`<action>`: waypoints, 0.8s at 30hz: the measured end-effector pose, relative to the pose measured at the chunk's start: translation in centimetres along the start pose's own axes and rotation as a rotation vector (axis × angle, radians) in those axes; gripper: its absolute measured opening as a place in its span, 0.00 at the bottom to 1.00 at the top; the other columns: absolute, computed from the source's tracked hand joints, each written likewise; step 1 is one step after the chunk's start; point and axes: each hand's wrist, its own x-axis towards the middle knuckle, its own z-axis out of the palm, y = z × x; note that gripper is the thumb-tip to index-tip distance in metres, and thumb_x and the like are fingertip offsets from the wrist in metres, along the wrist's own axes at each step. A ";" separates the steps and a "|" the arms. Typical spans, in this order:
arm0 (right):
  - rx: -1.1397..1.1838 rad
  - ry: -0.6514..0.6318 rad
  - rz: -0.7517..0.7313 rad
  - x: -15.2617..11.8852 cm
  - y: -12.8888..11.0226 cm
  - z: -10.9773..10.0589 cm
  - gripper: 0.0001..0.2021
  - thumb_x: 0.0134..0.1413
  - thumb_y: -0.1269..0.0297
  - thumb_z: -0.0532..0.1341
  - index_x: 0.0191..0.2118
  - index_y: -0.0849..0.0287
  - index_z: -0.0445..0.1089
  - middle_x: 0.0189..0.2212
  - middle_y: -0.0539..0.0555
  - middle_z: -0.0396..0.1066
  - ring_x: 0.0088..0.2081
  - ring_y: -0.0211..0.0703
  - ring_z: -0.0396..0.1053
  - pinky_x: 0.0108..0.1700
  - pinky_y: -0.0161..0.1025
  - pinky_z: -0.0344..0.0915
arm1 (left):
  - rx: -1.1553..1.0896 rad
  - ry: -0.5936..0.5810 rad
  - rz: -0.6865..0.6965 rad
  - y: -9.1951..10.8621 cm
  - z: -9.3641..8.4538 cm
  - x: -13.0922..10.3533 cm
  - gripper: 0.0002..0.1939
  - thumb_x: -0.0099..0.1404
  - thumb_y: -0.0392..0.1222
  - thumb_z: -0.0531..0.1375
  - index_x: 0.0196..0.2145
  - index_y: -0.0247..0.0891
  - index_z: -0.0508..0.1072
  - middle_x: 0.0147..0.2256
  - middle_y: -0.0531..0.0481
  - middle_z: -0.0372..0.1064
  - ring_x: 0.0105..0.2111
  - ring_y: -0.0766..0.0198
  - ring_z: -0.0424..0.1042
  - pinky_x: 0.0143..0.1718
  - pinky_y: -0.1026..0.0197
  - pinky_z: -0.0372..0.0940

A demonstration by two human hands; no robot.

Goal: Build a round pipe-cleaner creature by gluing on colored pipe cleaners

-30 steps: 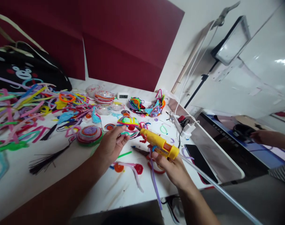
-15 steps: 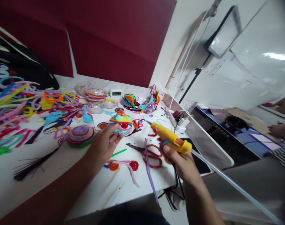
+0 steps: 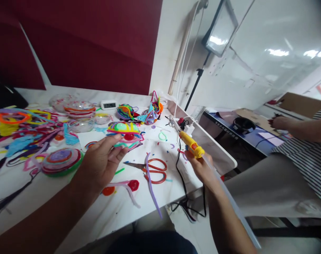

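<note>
Between the thumb and fingers of my left hand (image 3: 104,158) is a colourful pipe-cleaner ball (image 3: 124,132), striped yellow, green, red and teal. My right hand (image 3: 199,167) is wrapped round a yellow hot glue gun (image 3: 192,145), its nozzle pointing up and left over the table's right side. A long clear glue stick (image 3: 231,201) sticks out of the gun's back end. Below and between my hands lie scissors (image 3: 156,171) with red-orange handles, and a purple pipe cleaner (image 3: 151,187) crosses them. A pink strip with a red coil (image 3: 133,185) rests nearer the table's front edge.
A domed pipe-cleaner piece (image 3: 62,160) sits left of my left hand, near a pile of loose pipe cleaners (image 3: 30,130). Behind are clear plastic bowls (image 3: 79,110) and a small digital clock (image 3: 109,104). A black cord (image 3: 178,165) trails over the table. Another person's arm (image 3: 295,128) is at right.
The view has turned to the right. My right hand has carried the glue gun away from the ball, towards the table's right edge. My left hand still holds the ball.
</note>
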 end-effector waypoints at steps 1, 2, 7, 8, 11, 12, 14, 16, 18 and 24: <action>0.023 -0.018 0.015 0.4 0.1 0.0 0.15 0.54 0.51 0.59 0.34 0.60 0.72 0.27 0.52 0.70 0.27 0.42 0.64 0.28 0.36 0.58 | 0.001 -0.033 -0.004 0.1 0.7 -0.3 0.17 0.52 0.26 0.64 0.16 0.37 0.61 0.12 0.63 0.52 0.11 0.78 0.48 0.23 0.70 0.70; 0.040 -0.046 0.020 0.7 0.2 0.0 0.14 0.53 0.53 0.59 0.34 0.60 0.72 0.27 0.53 0.70 0.28 0.42 0.64 0.28 0.36 0.58 | -0.001 -0.052 -0.004 0.1 1.3 -0.6 0.17 0.52 0.26 0.64 0.15 0.37 0.61 0.12 0.63 0.51 0.11 0.78 0.48 0.23 0.70 0.70; 0.208 -0.143 0.110 0.3 -0.3 0.9 0.15 0.49 0.52 0.62 0.36 0.59 0.72 0.22 0.49 0.66 0.23 0.38 0.58 0.24 0.35 0.54 | -0.073 -0.111 -0.041 -1.3 3.9 -1.1 0.16 0.54 0.27 0.63 0.16 0.36 0.62 0.12 0.63 0.52 0.11 0.79 0.48 0.26 0.68 0.72; 0.305 -0.182 0.137 -0.1 -0.6 1.3 0.16 0.50 0.52 0.62 0.38 0.59 0.71 0.21 0.48 0.65 0.22 0.36 0.56 0.23 0.34 0.53 | -0.091 -0.128 -0.058 -1.8 4.5 -1.2 0.15 0.55 0.27 0.62 0.17 0.36 0.63 0.12 0.64 0.52 0.11 0.79 0.47 0.28 0.67 0.73; 0.501 -0.232 0.210 -1.3 -1.9 2.3 0.15 0.49 0.51 0.63 0.33 0.59 0.70 0.19 0.47 0.62 0.20 0.34 0.54 0.22 0.33 0.51 | -0.144 -0.163 -0.080 -3.2 6.1 -1.6 0.15 0.55 0.27 0.62 0.17 0.36 0.63 0.12 0.64 0.53 0.11 0.80 0.47 0.34 0.61 0.75; 0.534 -0.229 0.231 -1.6 -2.2 2.5 0.15 0.48 0.51 0.64 0.30 0.60 0.69 0.18 0.47 0.61 0.20 0.34 0.54 0.22 0.33 0.50 | -0.150 -0.180 -0.081 -3.7 6.5 -1.7 0.13 0.55 0.27 0.63 0.18 0.35 0.64 0.13 0.64 0.56 0.11 0.80 0.47 0.35 0.60 0.75; 0.593 -0.220 0.256 -2.0 -2.5 2.8 0.16 0.48 0.51 0.65 0.27 0.60 0.68 0.18 0.47 0.60 0.19 0.33 0.54 0.21 0.33 0.49 | -0.168 -0.229 -0.074 -4.6 7.2 -1.8 0.13 0.54 0.28 0.64 0.19 0.35 0.65 0.14 0.64 0.58 0.12 0.80 0.47 0.38 0.56 0.75; 0.654 -0.222 0.263 -2.2 -2.7 2.8 0.16 0.48 0.51 0.65 0.29 0.60 0.68 0.19 0.47 0.61 0.20 0.33 0.54 0.22 0.33 0.49 | -0.177 -0.286 -0.043 -5.4 7.4 -1.6 0.14 0.53 0.30 0.65 0.18 0.35 0.64 0.14 0.65 0.56 0.12 0.80 0.47 0.40 0.53 0.75; 0.695 -0.243 0.267 -2.4 -2.8 2.7 0.15 0.49 0.52 0.66 0.30 0.61 0.69 0.20 0.48 0.62 0.20 0.32 0.55 0.22 0.33 0.50 | -0.167 -0.329 0.007 -5.9 7.3 -1.3 0.16 0.52 0.31 0.66 0.17 0.36 0.62 0.13 0.65 0.53 0.13 0.80 0.48 0.42 0.52 0.75; 0.699 -0.230 0.242 -3.7 -3.3 2.1 0.17 0.52 0.49 0.64 0.31 0.60 0.69 0.21 0.48 0.62 0.21 0.34 0.56 0.23 0.33 0.52 | -0.122 -0.302 0.088 -5.2 5.8 -0.4 0.15 0.50 0.33 0.68 0.18 0.36 0.64 0.13 0.65 0.53 0.13 0.80 0.48 0.42 0.55 0.74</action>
